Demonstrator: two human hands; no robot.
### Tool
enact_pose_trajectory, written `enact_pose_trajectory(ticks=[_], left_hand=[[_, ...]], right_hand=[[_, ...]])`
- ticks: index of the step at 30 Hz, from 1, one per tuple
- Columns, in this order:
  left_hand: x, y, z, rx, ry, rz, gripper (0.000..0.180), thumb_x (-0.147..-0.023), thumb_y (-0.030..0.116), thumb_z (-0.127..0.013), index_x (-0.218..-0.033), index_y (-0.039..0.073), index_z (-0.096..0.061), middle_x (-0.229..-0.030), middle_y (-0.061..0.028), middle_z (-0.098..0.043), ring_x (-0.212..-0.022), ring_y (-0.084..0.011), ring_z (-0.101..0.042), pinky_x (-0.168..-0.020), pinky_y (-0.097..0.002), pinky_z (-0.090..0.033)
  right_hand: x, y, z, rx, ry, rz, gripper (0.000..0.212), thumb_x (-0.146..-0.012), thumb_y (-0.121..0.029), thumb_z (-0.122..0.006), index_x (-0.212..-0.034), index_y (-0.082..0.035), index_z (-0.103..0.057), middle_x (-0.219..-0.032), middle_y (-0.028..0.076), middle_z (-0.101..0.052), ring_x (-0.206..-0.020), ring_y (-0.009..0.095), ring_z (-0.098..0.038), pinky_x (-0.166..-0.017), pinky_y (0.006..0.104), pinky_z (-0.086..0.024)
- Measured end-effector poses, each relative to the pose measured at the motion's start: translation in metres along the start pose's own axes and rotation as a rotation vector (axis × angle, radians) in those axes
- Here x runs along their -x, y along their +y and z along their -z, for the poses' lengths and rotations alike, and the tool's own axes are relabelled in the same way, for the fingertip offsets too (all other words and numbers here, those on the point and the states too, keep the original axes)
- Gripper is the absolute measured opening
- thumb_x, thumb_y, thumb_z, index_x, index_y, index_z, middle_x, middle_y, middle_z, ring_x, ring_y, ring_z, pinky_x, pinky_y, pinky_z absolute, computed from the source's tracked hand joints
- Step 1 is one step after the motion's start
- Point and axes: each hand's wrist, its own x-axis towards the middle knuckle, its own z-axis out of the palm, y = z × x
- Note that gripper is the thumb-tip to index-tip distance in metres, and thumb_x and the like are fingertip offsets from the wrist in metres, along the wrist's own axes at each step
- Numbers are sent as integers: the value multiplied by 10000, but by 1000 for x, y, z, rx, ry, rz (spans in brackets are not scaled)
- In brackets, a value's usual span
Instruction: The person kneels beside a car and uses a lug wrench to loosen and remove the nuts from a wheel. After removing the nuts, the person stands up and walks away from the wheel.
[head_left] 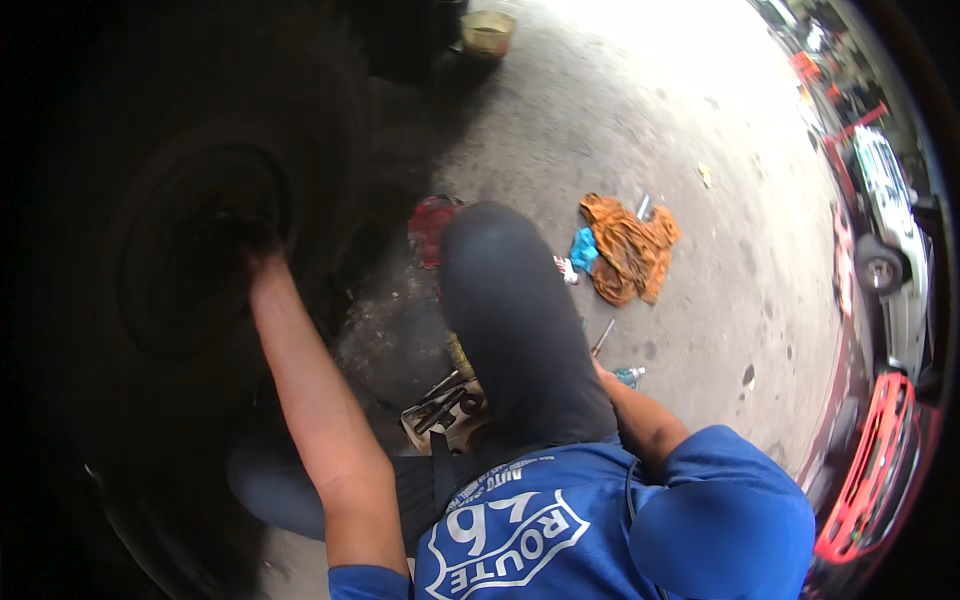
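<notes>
My left arm reaches into the deep shadow of a large dark wheel (pixel 150 290). My left hand (pixel 262 248) is at the hub area; its fingers are lost in the dark, so I cannot tell what they touch. My right hand (pixel 602 372) is low beside my raised knee, mostly hidden behind the thigh. Close to it a thin metal rod (pixel 603 338) with a brownish lower end points up and away; whether the fingers hold it is hidden. A small teal item (pixel 629 376) with a pale tip is just right of that hand.
An orange-brown rag (pixel 632 250) lies on the concrete floor by a bright blue crumpled piece (pixel 584 250). Something red (pixel 430 228) is left of my knee. A tray of metal tools (pixel 440 410) stands between my legs. Farther off are a yellowish bucket (pixel 487 34), a car (pixel 885 240) and a red bumper (pixel 868 470).
</notes>
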Motion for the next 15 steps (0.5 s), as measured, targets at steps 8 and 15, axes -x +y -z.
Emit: enact_pose_trajectory(ticks=[8, 15], left_hand=[[10, 1, -3, -44, 56, 29, 291, -947, 403, -563, -1040, 147, -667, -823, -7, -665, -722, -197, -657, -670, -388, -559], [4, -5, 32, 467, -218, 96, 302, -971, 419, -518, -978, 149, -651, -790, 20, -623, -727, -166, -633, -632, -339, -514]], right_hand=[[-17, -26, 11, -2, -26, -140, 410, -784, -172, -563, -1174, -75, -643, -1029, 254, -675, -984, 365, -661, -835, 440, -525], [-77, -42, 115, -208, 786, -64, 675, -717, -83, -623, -1373, -61, -467, -1265, 263, -550, -1184, 405, -530, -1016, 446, -419]])
